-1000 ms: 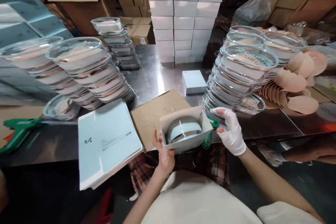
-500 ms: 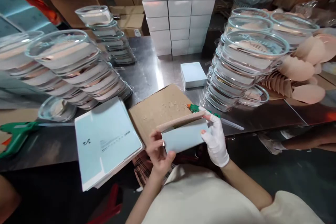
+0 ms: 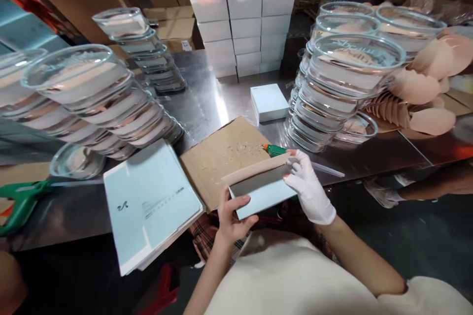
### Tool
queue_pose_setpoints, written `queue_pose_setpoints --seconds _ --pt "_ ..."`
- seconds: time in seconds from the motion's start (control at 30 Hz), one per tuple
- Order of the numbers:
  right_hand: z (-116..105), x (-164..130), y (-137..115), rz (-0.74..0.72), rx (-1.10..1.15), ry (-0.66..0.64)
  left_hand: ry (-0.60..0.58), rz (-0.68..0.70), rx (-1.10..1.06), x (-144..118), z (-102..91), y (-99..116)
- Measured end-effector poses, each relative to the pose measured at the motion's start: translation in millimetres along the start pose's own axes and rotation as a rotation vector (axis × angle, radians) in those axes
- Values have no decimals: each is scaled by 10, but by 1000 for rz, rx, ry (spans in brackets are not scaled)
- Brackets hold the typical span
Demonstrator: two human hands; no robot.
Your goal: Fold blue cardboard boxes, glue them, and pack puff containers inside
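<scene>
While we hold the box (image 3: 260, 192) at the table (image 3: 207, 103) edge, over the cardboard (image 3: 221, 157), our bare left hand (image 3: 231, 216) grips its near corner and our gloved right hand (image 3: 308, 189) presses the flap, likely to keep it shut; the glue gun (image 3: 275, 150) lies just behind.

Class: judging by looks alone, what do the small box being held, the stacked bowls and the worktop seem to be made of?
Small box: probably matte pale-blue paperboard, brown raw flap edge. Stacked bowls: clear glass or plastic; see-through with bright rims. Worktop: apparently brushed steel, showing streaky reflections.
</scene>
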State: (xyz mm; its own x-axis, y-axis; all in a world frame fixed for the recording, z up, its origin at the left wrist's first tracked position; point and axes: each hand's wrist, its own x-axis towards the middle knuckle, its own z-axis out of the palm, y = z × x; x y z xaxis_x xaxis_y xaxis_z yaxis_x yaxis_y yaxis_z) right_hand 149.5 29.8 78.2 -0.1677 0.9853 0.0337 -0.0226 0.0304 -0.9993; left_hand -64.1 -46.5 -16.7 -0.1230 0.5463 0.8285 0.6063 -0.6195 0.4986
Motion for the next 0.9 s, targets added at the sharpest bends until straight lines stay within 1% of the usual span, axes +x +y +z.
queue_pose_setpoints --seconds 0.03,0.07,0.1,0.13,0.17,0.2,0.23,0.27,0.3,0.33,0.4,0.43,0.5,0.57,0.63,0.7,0.77,0.8,0.83,0.9 --pt "-95 10 29 5 -66 18 6 10 -2 -20 -4 -31" --pt "-192 22 66 6 -181 75 15 10 -6 -39 0 -60" --pt "-282 38 108 23 -344 152 16 1 -10 -54 11 -86" --pt "-357 60 149 75 -537 217 15 -7 -10 -62 28 -105" --pt "-410 87 187 159 -735 246 12 -9 -8 -64 51 -117" --pt "-438 119 219 263 -905 230 13 -6 -1 -59 74 -121" --pt "-444 154 247 369 -1012 189 19 4 8 -50 96 -118" --pt "-433 191 272 451 -1046 147 28 21 18 -40 113 -105" --pt "-415 228 295 496 -1027 122 42 41 32 -31 121 -84" --pt "-400 262 319 508 -980 124 63 53 51 -26 118 -55" --pt "-398 313 374 495 -856 157 124 20 91 -30 80 24" --pt "-413 325 404 490 -795 161 160 -37 104 -37 47 70" --pt "-454 321 466 481 -656 156 225 -218 98 -50 -25 160" --pt "-463 286 516 457 -483 157 250 -404 57 -50 -76 229" --pt "-410 237 528 416 -340 171 229 -549 25 -28 -90 270" --pt "-311 176 478 319 -205 242 183 -658 -4 12 -73 291" --pt "-211 98 362 173 -59 330 139 -725 -36 62 -45 306" --pt "-175 50 288 117 -1 333 124 -738 -49 88 -30 315" --pt "-154 -4 210 86 40 298 114 -740 -58 112 -16 325" --pt "-158 -132 73 110 42 148 90 -725 -59 153 14 351"
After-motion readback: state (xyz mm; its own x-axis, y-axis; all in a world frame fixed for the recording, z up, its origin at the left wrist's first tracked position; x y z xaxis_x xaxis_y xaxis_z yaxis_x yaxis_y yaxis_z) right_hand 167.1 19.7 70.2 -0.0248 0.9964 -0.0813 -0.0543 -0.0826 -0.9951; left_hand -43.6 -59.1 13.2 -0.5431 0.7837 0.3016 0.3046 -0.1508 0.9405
